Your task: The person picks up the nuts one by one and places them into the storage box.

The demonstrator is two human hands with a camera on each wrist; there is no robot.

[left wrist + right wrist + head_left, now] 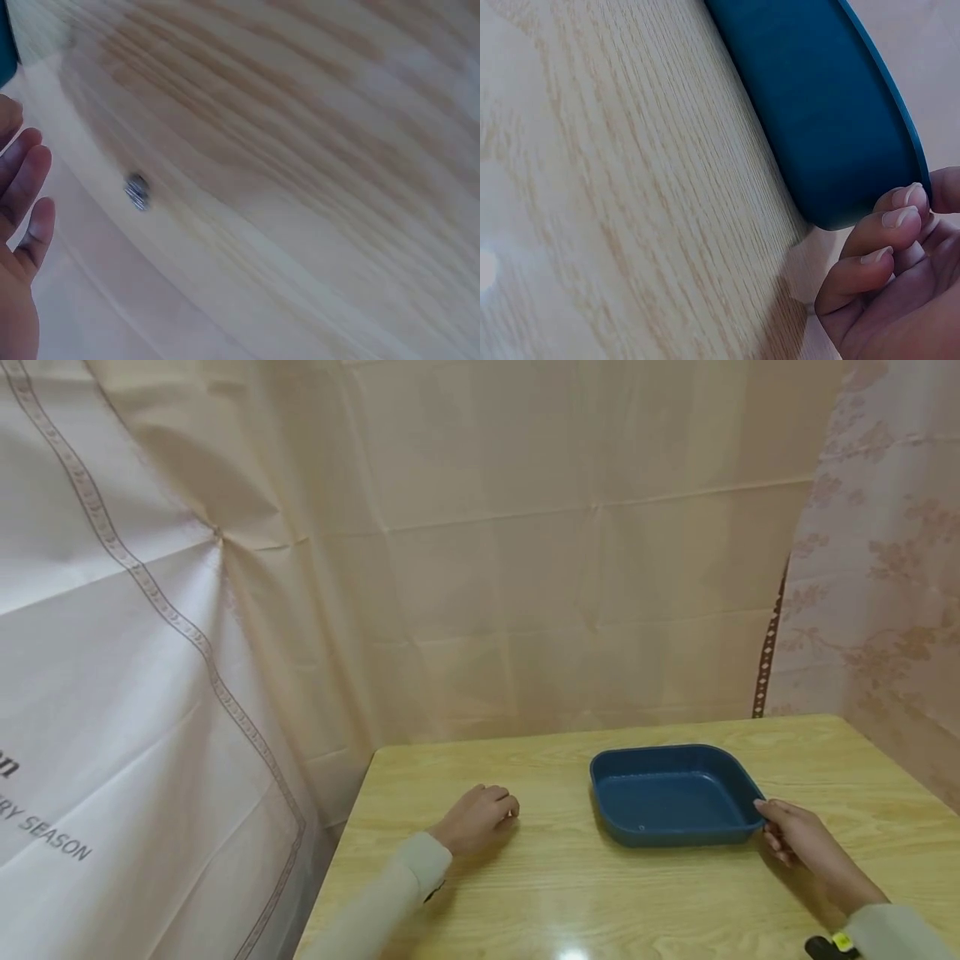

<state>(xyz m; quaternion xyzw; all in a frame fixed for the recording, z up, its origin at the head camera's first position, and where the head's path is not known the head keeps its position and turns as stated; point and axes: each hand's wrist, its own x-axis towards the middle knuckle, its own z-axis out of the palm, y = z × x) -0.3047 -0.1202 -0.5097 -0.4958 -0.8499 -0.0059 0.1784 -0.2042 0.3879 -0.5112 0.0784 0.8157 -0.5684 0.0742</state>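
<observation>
A dark blue rectangular tray [675,806] with rounded corners and raised walls is at the right of the wooden table. My right hand [806,847] pinches its near right corner, the thumb over the rim and the fingers curled beneath. The right wrist view shows the tray's outer wall [817,112] beside the fingertips [900,217]. Left of the tray, my left hand [477,820] is held over the table with loosely bent fingers and nothing in them. In the left wrist view, the left hand [22,225] shows only in part, and the tray's edge [6,45] appears at the corner.
The light wooden table [540,893] has back corners near the hung cloth [525,568]. A small grey patch [137,191] shows in the left wrist view; I cannot tell what it is. A printed white cloth [135,710] hangs on the left, a floral one [892,577] on the right.
</observation>
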